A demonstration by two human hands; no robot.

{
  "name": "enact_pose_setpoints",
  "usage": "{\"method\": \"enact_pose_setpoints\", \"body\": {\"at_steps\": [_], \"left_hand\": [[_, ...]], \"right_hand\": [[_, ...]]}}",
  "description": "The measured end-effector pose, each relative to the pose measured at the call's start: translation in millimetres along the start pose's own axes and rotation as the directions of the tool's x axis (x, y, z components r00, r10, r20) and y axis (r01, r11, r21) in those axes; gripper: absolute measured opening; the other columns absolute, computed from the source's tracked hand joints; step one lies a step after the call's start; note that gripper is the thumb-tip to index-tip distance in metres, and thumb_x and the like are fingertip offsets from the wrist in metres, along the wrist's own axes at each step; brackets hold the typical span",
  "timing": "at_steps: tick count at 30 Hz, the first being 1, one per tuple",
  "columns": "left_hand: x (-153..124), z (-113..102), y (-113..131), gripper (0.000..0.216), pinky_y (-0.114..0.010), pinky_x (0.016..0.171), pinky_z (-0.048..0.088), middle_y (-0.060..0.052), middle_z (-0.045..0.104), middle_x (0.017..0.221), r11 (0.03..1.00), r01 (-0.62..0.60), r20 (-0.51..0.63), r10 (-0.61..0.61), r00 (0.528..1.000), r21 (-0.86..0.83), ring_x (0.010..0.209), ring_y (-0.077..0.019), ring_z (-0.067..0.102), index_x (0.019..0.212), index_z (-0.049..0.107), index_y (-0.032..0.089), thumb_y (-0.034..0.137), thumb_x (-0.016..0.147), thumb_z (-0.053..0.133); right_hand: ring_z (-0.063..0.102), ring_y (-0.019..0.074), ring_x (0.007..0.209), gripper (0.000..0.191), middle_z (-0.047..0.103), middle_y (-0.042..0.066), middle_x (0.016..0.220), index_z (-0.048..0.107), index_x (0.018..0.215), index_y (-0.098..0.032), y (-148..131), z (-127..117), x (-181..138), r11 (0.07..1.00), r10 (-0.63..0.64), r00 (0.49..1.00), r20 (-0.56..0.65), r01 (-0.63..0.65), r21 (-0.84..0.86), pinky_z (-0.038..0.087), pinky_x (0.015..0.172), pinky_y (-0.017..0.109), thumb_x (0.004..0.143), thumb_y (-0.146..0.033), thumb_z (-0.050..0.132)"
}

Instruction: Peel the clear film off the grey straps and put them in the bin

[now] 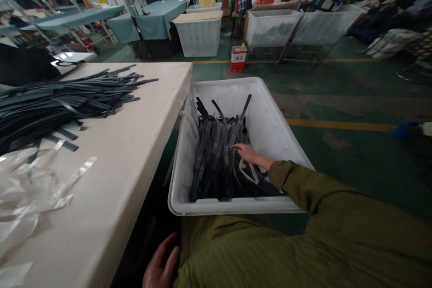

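Observation:
In the head view, my right hand [247, 153] reaches into a white plastic bin [283, 139]. Its fingers stretch left and touch or hover just over a bundle of dark straps [219, 144]; the contact is too small to make out. Several such bundles lie lengthwise in the bin, some ends sticking up. A pale cord [248, 173] loops just below the hand. Low in the picture, my left hand [164, 262] hangs beside my body, thumb apart from the fingers and nothing visible in it. The frame's bottom edge cuts it off.
A pale-topped table [135, 144] stands left of the bin, bearing a pile of loose dark strips [67, 94] and translucent white strips [37, 193]. Across the green floor are other bins [199, 36], a red-and-white can [238, 57], covered tables and two people.

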State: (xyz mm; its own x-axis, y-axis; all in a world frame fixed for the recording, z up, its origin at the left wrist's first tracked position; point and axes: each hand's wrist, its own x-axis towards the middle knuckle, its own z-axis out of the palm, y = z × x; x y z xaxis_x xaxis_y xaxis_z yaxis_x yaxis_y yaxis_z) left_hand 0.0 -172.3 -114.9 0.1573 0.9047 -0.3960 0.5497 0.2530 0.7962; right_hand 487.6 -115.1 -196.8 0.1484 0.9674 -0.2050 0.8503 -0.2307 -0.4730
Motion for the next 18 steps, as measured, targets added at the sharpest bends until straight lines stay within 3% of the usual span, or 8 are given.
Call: {"method": "enact_pose_setpoints", "body": {"at_steps": [4, 11, 14, 18], "left_hand": [[2, 0, -2, 0.056, -0.049, 0.111, 0.041, -0.010, 0.074, 0.116, 1.000, 0.023, 0.004, -0.024, 1.000, 0.009, 0.120, -0.0359, 0.061, 0.111, 0.071, 0.018, 0.061, 0.077, 0.059], [1, 2, 4, 0.057, -0.042, 0.110, 0.043, -0.008, 0.074, 0.114, 0.995, 0.096, -0.021, -0.095, 0.995, 0.016, 0.119, -0.0332, 0.062, 0.109, 0.071, 0.020, 0.064, 0.076, 0.057], [4, 2, 5, 0.057, -0.043, 0.109, 0.044, -0.008, 0.075, 0.114, 0.994, 0.105, -0.019, -0.104, 0.994, 0.027, 0.118, -0.0336, 0.063, 0.109, 0.071, 0.021, 0.064, 0.075, 0.058], [8, 2, 0, 0.053, -0.044, 0.109, 0.044, -0.008, 0.076, 0.110, 0.997, 0.069, -0.023, -0.069, 0.997, 0.016, 0.116, -0.0342, 0.064, 0.106, 0.072, 0.022, 0.063, 0.075, 0.059]], "right_hand": [[0.063, 0.0242, 0.106, 0.031, 0.060, 0.010, 0.126, 0.060, 0.124, -0.017, 42, -2, 3, 0.967, 0.237, 0.971, 0.041, -0.232, -0.108, 0.055, 0.090, 0.045, 0.097, -0.033, 0.062], [0.064, 0.0237, 0.104, 0.031, 0.061, 0.010, 0.124, 0.060, 0.123, -0.016, 39, 25, -7, 0.942, 0.253, 0.961, 0.114, -0.218, -0.254, 0.056, 0.088, 0.044, 0.097, -0.033, 0.063], [0.064, 0.0224, 0.101, 0.028, 0.063, 0.009, 0.120, 0.061, 0.120, -0.016, 28, 8, 4, 0.939, 0.217, 0.971, 0.098, -0.180, -0.292, 0.056, 0.086, 0.043, 0.097, -0.033, 0.062], [0.063, 0.0229, 0.104, 0.025, 0.063, 0.009, 0.120, 0.063, 0.116, -0.016, 2, -46, 21, 0.936, 0.102, 0.994, -0.030, -0.106, -0.335, 0.054, 0.090, 0.044, 0.097, -0.033, 0.062]]}}
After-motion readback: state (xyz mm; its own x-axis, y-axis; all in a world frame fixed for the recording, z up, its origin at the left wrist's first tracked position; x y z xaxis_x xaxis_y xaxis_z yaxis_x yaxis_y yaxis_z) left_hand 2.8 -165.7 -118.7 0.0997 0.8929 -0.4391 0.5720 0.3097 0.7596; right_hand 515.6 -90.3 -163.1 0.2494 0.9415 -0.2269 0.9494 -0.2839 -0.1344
